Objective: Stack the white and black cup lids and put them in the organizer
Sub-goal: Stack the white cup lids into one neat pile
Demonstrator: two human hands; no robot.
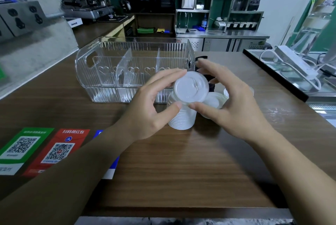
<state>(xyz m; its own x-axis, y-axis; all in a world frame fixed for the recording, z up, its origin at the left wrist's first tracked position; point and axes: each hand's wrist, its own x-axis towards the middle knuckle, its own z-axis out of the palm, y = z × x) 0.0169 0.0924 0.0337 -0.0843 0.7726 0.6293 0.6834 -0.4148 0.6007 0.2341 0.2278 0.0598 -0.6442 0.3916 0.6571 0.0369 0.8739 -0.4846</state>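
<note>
Two bare forearms enter from about 7 and 5 o'clock, uncovered right up to the frame edge, with no sleeve showing on either. The left hand (pixel 145 108) and the right hand (pixel 234 104) are ungloved, with short, plain, unpainted fingernails and slim fingers.

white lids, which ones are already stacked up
The white lid stack standing on the counter between both hands; the loose white lids to its right lie flat, unstacked.

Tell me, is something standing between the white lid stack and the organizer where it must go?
Nothing visible does. Both hands, left hand and right hand, hold the white lid stack just in front of the clear organizer, whose top is open.
</note>
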